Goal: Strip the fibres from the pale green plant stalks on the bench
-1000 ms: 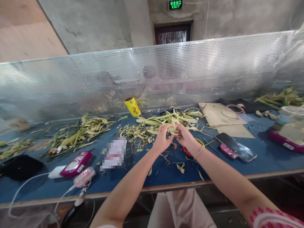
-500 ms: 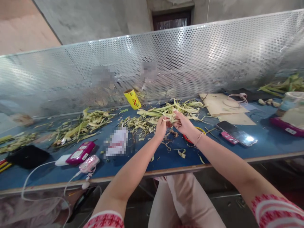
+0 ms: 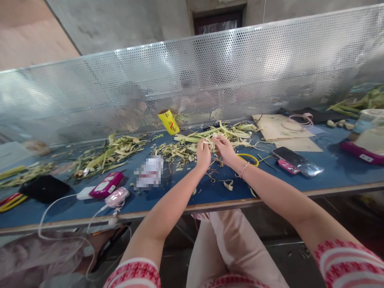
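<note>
Right hand (image 3: 225, 150) farther left, strip (image 3: 206, 142) crosswise

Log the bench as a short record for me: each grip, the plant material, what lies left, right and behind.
Left grip: curled, a pale scrap showing at its tips
Right grip: close beside the left; exact hold too small to tell
Plant material: loose stalk pile just beyond both; second pile farther left
Left: magenta device, black item
Right: phone; yellow ring near the wrist
Behind: yellow roll, tilted, before a perforated metal screen
Surface: blue bench top
</note>
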`<state>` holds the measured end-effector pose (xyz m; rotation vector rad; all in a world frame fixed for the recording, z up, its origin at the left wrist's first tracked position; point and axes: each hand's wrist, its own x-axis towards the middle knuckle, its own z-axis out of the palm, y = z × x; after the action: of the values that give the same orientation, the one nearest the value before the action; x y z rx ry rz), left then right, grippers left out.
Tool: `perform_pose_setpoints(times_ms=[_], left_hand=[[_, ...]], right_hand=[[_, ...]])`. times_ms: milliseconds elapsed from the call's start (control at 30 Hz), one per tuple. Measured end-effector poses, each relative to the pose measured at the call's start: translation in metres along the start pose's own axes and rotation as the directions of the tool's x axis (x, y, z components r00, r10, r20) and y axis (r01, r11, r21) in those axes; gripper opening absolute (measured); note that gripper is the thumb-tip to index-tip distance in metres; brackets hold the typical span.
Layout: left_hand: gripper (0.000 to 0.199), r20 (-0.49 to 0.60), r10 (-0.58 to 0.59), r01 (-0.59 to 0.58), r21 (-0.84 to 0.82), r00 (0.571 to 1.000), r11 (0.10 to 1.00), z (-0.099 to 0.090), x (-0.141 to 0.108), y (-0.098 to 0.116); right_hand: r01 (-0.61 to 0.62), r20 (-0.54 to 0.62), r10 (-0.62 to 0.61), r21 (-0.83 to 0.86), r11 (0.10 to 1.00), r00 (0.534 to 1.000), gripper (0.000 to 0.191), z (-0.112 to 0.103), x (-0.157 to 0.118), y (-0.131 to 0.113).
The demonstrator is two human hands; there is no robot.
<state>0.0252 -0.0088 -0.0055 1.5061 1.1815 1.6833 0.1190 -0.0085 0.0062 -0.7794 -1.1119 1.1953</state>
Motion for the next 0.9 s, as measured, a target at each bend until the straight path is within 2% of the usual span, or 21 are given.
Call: perform_pose_setpoints(times_ms=[133, 267, 333, 533, 633, 700, 800, 900], left_hand=[[0.037, 0.039, -0.025, 0.028, -0.079, 0.999, 0.996, 0.000, -0.001, 0.001], [0.040, 0.133, -0.059, 0.085, -0.201, 0.989, 0.976, 0.003, -0.004, 0.004], [0.040, 0.145, -0.086, 0.123, -0.277, 0.986, 0.953, 0.004, -0.003, 0.004], [0.028, -0.040, -0.234, 0.199, -0.398, 0.971, 0.895, -0.004, 0.015, 0.001], [0.027, -0.073, -0.280, 0.226, -0.415, 0.957, 0.882, -0.011, 0.022, 0.001], [0.029, -0.021, -0.278, 0.245, -0.410, 0.960, 0.879, -0.015, 0.024, 0.001], [0.033, 0.115, -0.238, 0.264, -0.367, 0.965, 0.892, -0.018, 0.022, 0.001], [0.035, 0.231, -0.221, 0.283, -0.282, 0.947, 0.917, -0.015, 0.018, 0.002]], right_hand=[[0.035, -0.091, -0.030, 0.062, 0.997, 0.995, 0.024, -0.010, 0.007, -0.005], [0.050, -0.201, -0.023, 0.130, 0.990, 0.979, 0.018, -0.019, 0.011, -0.013], [0.046, -0.215, -0.015, 0.138, 0.989, 0.976, 0.018, -0.021, 0.012, -0.016], [-0.002, -0.090, 0.016, 0.149, 0.989, 0.996, 0.017, -0.014, 0.006, -0.022], [-0.020, -0.058, 0.028, 0.141, 0.990, 0.998, 0.019, -0.012, 0.004, -0.022], [-0.016, -0.044, 0.022, 0.139, 0.990, 0.999, 0.020, -0.012, 0.004, -0.022], [0.004, -0.047, 0.002, 0.127, 0.992, 0.999, 0.022, -0.014, 0.004, -0.021], [0.019, -0.072, -0.012, 0.087, 0.996, 0.997, 0.025, -0.013, 0.005, -0.020]])
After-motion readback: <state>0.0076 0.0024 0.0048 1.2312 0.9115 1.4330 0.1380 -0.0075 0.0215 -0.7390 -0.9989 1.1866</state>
